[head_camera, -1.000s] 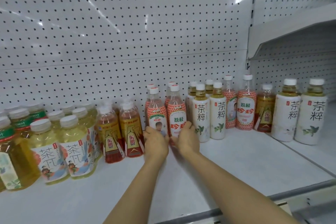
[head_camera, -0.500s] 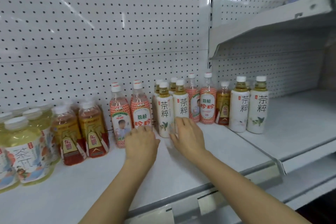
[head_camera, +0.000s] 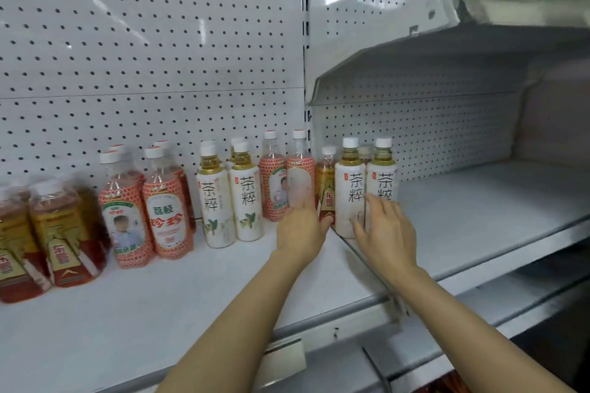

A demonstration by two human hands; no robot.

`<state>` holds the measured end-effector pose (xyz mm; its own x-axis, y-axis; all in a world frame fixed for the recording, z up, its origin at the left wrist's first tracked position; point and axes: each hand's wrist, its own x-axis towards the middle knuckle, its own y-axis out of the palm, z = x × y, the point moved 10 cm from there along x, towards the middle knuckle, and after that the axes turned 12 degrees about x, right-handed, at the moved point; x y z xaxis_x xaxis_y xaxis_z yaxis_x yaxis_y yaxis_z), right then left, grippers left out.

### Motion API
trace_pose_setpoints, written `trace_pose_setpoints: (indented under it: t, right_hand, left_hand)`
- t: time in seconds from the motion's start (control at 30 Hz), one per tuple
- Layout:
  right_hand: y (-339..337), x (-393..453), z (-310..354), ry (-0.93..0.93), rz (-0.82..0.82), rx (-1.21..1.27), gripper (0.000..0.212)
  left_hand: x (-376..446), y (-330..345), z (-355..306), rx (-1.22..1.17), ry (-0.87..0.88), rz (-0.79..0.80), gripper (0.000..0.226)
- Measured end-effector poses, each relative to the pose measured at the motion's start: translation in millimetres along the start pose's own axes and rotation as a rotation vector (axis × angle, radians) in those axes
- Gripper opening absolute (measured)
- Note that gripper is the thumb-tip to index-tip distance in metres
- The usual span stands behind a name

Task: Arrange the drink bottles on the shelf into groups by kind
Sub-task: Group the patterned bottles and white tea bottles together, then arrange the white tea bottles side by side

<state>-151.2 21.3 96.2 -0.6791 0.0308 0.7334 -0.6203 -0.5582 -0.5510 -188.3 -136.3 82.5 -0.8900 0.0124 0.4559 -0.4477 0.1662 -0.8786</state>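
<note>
**Crowded bottles at the shelf seam: tipping is the risk**

Nearest us, our left hand (head_camera: 298, 228) reaches toward the red-patterned bottle (head_camera: 301, 175) and the amber tea bottle (head_camera: 325, 188). Motion blur smears its fingers over the red label, so we cannot tell whether that grip is closed on anything. Our right hand (head_camera: 383, 233) has its grip spread, fingers splayed against the lower part of the two white-label tea bottles (head_camera: 351, 195), touching them but not wrapped around either.

We judge the main hazard to be a knock-over. These bottles are tall and narrow and stand touching one another just beside the seam where the shelf (head_camera: 159, 313) meets the neighbouring lower shelf (head_camera: 495, 201). A sideways push across that step could catch a base and topple one into the rest.

The second risk is mixing kinds: the amber bottle sits wedged between red and white ones, partly hidden, so a broad sweep could drag it along.

Further left, the matching white-label pair (head_camera: 230, 201) stands well apart, with two red-patterned bottles between.
</note>
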Motion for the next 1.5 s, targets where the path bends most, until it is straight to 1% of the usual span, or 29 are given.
trace_pose_setpoints:
  t: [0.13, 0.2, 0.27, 0.4, 0.47, 0.57, 0.67, 0.77, 0.87, 0.97, 1.03, 1.13, 1.23, 1.33, 1.5]
  right_hand:
    - [-21, 7, -32, 0.001, -0.076, 0.048, 0.048]
    - [-23, 10, -44, 0.01, -0.078, 0.068, 0.051]
    - [-18, 14, -55, 0.035, -0.052, 0.09, 0.055]
    - [-8, 22, -71, 0.063, -0.047, 0.188, 0.06]
    - [-3, 25, -80, 0.108, -0.046, 0.266, 0.067]
    - [8, 26, -94, 0.168, -0.04, 0.399, 0.079]
    - [15, 30, -101, 0.2, -0.045, 0.511, 0.088]
    - [25, 35, -103, 0.267, -0.028, 0.569, 0.095]
    - [36, 37, -102, 0.294, -0.001, 0.571, 0.095]
    - [38, 38, -102, 0.316, -0.012, 0.562, 0.089]
    - [38, 38, -101, 0.325, -0.011, 0.573, 0.086]
    - [41, 30, -86, 0.333, 0.013, 0.613, 0.081]
    - [45, 18, -51, 0.295, 0.033, 0.7, 0.078]
    - [58, 7, -7, 0.251, 0.089, 0.787, 0.078]
    - [87, -1, 69, 0.201, 0.21, 0.844, 0.08]
  left_hand:
    - [25, 8, -34, -0.281, -0.08, -0.077, 0.067]
    - [37, 12, -45, -0.387, -0.115, -0.11, 0.074]
    - [47, 19, -52, -0.437, -0.166, -0.114, 0.077]
    - [60, 30, -50, -0.465, -0.283, -0.162, 0.072]
    - [60, 30, -49, -0.461, -0.285, -0.194, 0.069]
    - [50, 27, -37, -0.525, -0.291, -0.238, 0.064]
    - [34, 12, -17, -0.557, -0.297, -0.3, 0.062]
    - [16, -12, 5, -0.541, -0.286, -0.358, 0.059]
    - [-3, -34, 31, -0.51, -0.288, -0.407, 0.057]
    - [-22, -48, 59, -0.49, -0.329, -0.424, 0.065]
    - [-36, -56, 75, -0.476, -0.345, -0.433, 0.064]
    - [-51, -68, 99, -0.473, -0.345, -0.464, 0.065]
    - [-61, -77, 121, -0.44, -0.366, -0.479, 0.055]
    - [-70, -82, 144, -0.425, -0.412, -0.483, 0.064]
    - [-83, -83, 180, -0.391, -0.466, -0.464, 0.066]
